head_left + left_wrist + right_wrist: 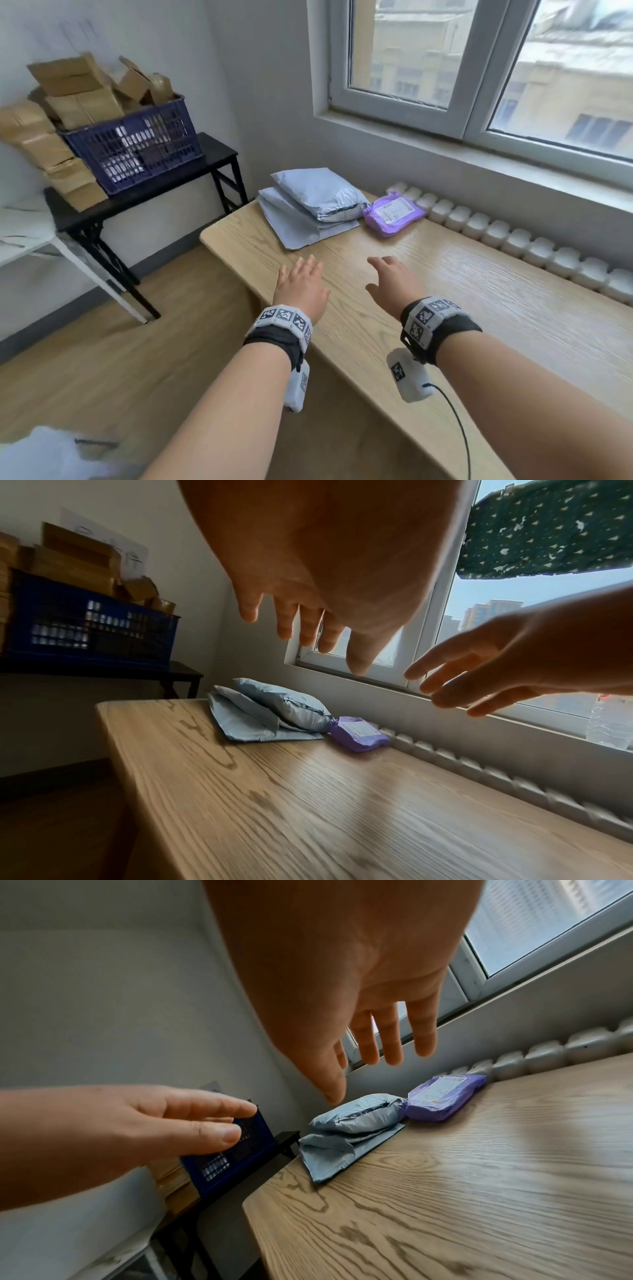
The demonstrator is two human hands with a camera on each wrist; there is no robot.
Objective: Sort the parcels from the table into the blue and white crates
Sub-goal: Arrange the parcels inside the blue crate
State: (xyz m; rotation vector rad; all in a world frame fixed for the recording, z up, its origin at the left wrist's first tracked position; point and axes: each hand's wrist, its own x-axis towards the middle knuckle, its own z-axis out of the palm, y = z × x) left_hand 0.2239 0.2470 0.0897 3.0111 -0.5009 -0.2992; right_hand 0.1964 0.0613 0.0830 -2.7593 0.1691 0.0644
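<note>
Stacked grey-blue soft parcels (pixel 317 210) (pixel 270 712) (pixel 349 1123) lie at the far left end of the wooden table (pixel 445 301). A purple parcel (pixel 392 212) (pixel 359 733) (pixel 445 1096) with a white label lies just right of them. My left hand (pixel 301 281) (pixel 308 610) and right hand (pixel 394 277) (pixel 377 1031) hover above the table, a little short of the parcels, fingers spread and empty. The blue crate (pixel 137 150) (pixel 92 626) (pixel 232 1156), heaped with cardboard boxes, stands on a black side table (pixel 147 202) to the left. No white crate shows.
More cardboard boxes (pixel 51 154) are stacked left of the blue crate. A white radiator (pixel 513 233) runs along the table's far edge under the window (pixel 479 68). A white table (pixel 30 236) stands at the far left. Wooden floor lies between the tables.
</note>
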